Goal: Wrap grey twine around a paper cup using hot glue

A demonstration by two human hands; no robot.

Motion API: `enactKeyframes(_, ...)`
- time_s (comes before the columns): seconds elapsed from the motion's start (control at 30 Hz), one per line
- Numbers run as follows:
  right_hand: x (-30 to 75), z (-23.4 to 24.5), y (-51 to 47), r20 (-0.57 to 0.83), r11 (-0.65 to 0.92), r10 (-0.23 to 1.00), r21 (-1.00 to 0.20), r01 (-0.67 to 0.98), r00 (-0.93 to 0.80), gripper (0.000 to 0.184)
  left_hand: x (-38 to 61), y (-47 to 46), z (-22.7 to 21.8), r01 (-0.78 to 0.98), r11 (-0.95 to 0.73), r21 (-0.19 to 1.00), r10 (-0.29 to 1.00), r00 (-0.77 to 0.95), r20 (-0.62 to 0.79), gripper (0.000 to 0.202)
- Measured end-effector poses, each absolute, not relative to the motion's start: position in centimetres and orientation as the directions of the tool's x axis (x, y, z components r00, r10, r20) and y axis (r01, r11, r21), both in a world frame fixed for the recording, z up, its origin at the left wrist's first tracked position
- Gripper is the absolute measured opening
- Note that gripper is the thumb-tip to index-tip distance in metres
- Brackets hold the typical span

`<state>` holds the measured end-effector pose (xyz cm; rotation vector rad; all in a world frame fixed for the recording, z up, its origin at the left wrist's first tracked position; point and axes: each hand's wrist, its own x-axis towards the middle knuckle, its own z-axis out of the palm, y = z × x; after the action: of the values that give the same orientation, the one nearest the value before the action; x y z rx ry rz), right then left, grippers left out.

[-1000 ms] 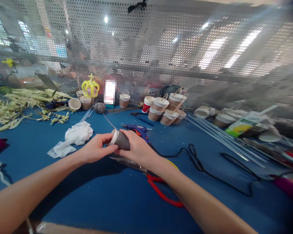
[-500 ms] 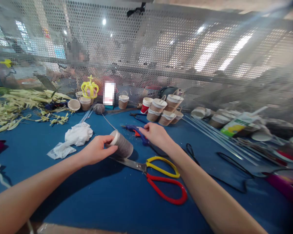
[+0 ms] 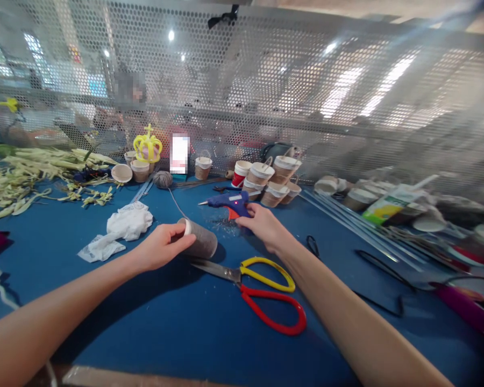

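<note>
My left hand [image 3: 168, 245] is closed round the rim end of a paper cup [image 3: 201, 242] wrapped in grey yarn, which lies tilted on its side above the blue table. From the cup a strand of yarn runs back to a grey yarn ball [image 3: 163, 179]. My right hand [image 3: 262, 223] grips the handle of a blue glue gun [image 3: 228, 201] with an orange trigger; its nozzle points left. Just in front of the cup lie large scissors [image 3: 236, 275] with one yellow and one red handle, their blade tips near the cup.
Crumpled white cloth [image 3: 129, 221] lies left of the cup. Small wrapped cups [image 3: 262, 174] are stacked behind my right hand. Clear glue sticks [image 3: 350, 226] and a black cable [image 3: 387, 271] lie to the right. Pale husks [image 3: 44, 166] spread at the left, before a perforated metal screen [image 3: 242, 86].
My right hand has lifted the glue gun off the table, and its body now shows above the surface. The yarn-wrapped cup in my left hand has shifted and turned slightly.
</note>
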<state>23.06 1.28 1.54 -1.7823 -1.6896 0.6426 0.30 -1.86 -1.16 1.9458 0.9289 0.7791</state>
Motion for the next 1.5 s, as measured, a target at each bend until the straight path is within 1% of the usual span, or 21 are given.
enactKeyframes(0.07,23.1,2.3,-0.3,0.015,-0.002,1.000,-0.768,0.641,0.021,0.008,0.2,-1.9,-1.1,0.301,-0.379,0.875,0.820,0.547,0.167,0.035)
enactKeyframes(0.13,23.0,2.7,-1.7,-0.013,0.003,1.000,-0.835,0.550,-0.025,0.010,0.1,-1.9,-0.9,0.292,-0.366,0.884,0.817,0.556,0.155,0.035)
enactKeyframes(0.23,22.6,2.7,-3.2,-0.052,-0.017,0.994,-0.937,0.349,-0.092,0.012,0.2,-1.9,-0.8,0.313,-0.362,0.878,0.824,0.548,0.144,0.036)
enactKeyframes(0.3,22.3,2.4,-3.7,-0.068,-0.025,0.986,-0.961,0.274,-0.150,0.014,0.2,-1.8,-0.8,0.341,-0.361,0.868,0.837,0.530,0.140,0.037)
enactKeyframes(0.4,22.0,1.9,-4.1,-0.069,-0.018,0.972,-0.975,0.223,-0.224,0.017,0.3,-1.7,-0.8,0.364,-0.356,0.861,0.849,0.511,0.135,0.036)
enactKeyframes(0.5,22.0,1.8,-4.4,-0.063,-0.016,0.974,-0.978,0.208,-0.219,0.017,0.3,-1.5,-0.9,0.349,-0.334,0.875,0.853,0.506,0.124,0.035)
enactKeyframes(0.67,22.4,2.0,-4.8,-0.043,0.003,0.977,-0.975,0.221,-0.207,0.019,0.1,-1.2,-1.1,0.341,-0.307,0.889,0.868,0.483,0.115,0.038)
enactKeyframes(0.87,22.2,2.6,-5.4,-0.035,0.049,0.973,-0.937,0.346,-0.230,0.018,0.0,-1.2,-1.1,0.471,-0.311,0.826,0.907,0.407,0.109,0.036)
enactKeyframes(1.07,21.6,3.3,-6.2,-0.021,0.061,0.987,-0.868,0.493,-0.160,0.015,-0.1,-1.3,-0.7,0.434,-0.300,0.849,0.890,0.449,0.085,0.034)
enactKeyframes(1.27,21.7,1.8,-6.4,0.040,0.113,0.991,-0.770,0.627,-0.129,0.016,-0.2,-1.2,-0.1,0.408,-0.303,0.861,0.875,0.476,0.082,0.035)
enactKeyframes(1.37,21.7,1.5,-6.7,0.098,0.146,0.989,-0.730,0.668,-0.109,0.013,-0.2,-1.2,0.1,0.423,-0.304,0.853,0.876,0.476,0.076,0.037)
enactKeyframes(1.5,21.4,2.1,-6.7,0.131,0.165,0.986,-0.723,0.671,-0.102,0.013,-0.3,-1.2,0.0,0.423,-0.318,0.849,0.873,0.479,0.088,0.037)
